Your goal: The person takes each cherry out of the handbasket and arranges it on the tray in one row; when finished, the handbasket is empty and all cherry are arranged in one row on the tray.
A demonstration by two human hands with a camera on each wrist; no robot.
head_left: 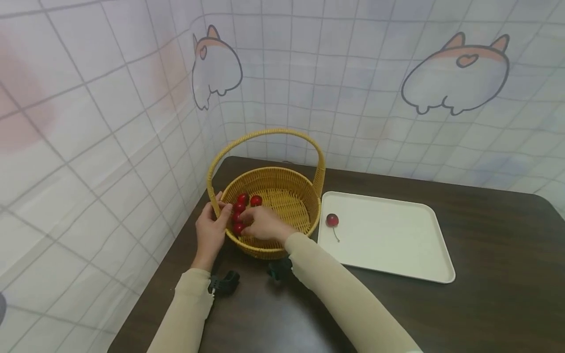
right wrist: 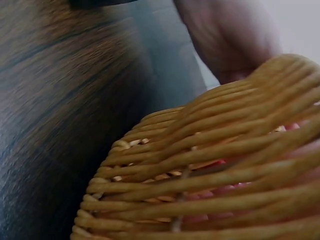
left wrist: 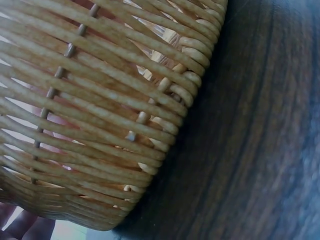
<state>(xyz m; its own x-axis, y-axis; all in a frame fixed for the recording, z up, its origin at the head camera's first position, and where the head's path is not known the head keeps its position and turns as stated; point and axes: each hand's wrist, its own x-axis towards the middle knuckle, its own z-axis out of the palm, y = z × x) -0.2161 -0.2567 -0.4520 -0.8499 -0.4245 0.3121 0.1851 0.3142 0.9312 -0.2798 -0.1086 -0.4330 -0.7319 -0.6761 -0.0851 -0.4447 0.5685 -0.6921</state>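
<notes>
My left hand (head_left: pixel 213 226) grips the left side of the yellow wicker basket (head_left: pixel 315 215), by the foot of its tall arched handle (head_left: pixel 275 131). Its fingertips (left wrist: pixel 31 227) show beyond the weave in the left wrist view. Inside the basket, my right hand (head_left: pixel 266 224) reaches to the left wall, thumb and finger right at the red cherries (head_left: pixel 239 229); I cannot tell whether it pinches one. Several cherries lie along that wall, and one cherry (head_left: pixel 256 200) sits a little apart. In the right wrist view the woven wall (right wrist: pixel 215 165) covers most of that hand.
A white tray (head_left: pixel 388 235) lies right of the basket, with one stemmed cherry (head_left: pixel 332 220) near its left edge. Both stand on a dark wooden table (head_left: pixel 499 245). A patterned cloth wall (head_left: pixel 366 122) borders it at the back and left.
</notes>
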